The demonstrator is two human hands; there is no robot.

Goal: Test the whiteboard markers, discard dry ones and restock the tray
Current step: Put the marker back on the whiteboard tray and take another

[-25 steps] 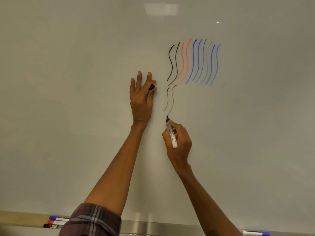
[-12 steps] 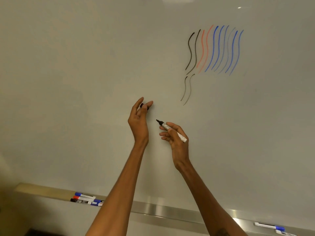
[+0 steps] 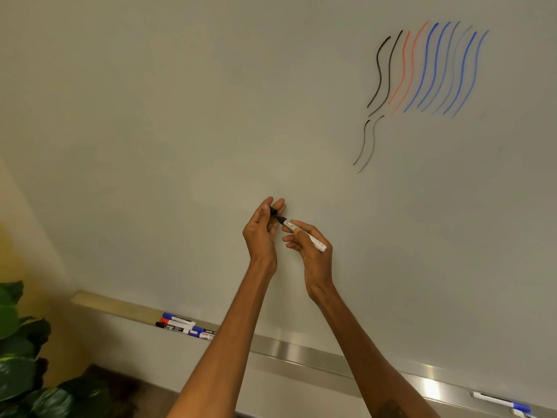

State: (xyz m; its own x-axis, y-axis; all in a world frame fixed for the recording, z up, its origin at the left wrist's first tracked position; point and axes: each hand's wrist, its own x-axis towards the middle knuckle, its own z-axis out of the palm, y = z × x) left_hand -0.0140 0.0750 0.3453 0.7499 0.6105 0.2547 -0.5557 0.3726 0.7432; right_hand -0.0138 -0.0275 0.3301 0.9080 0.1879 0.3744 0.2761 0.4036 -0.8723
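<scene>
Fingers (image 3: pixel 266 206) of your left hand (image 3: pixel 260 236) pinch the black cap (image 3: pixel 273 210) at their tips, while your right hand (image 3: pixel 315 251) grips the marker (image 3: pixel 290 224) by its barrel, nib aimed at the cap's mouth, both held up before the whiteboard (image 3: pixel 150 131). You look to be recapping. The two thin, pale black strokes (image 3: pixel 366 143) suggest this one may be running dry, so weigh that. Next, line nib and cap up straight and press until seated. Whether the nib is already inside the cap is hard to make out. Below, several markers (image 3: pixel 184 325) lie on the tray (image 3: pixel 301 351), and the frame edge cuts off another marker (image 3: pixel 501 401) at the right.
</scene>
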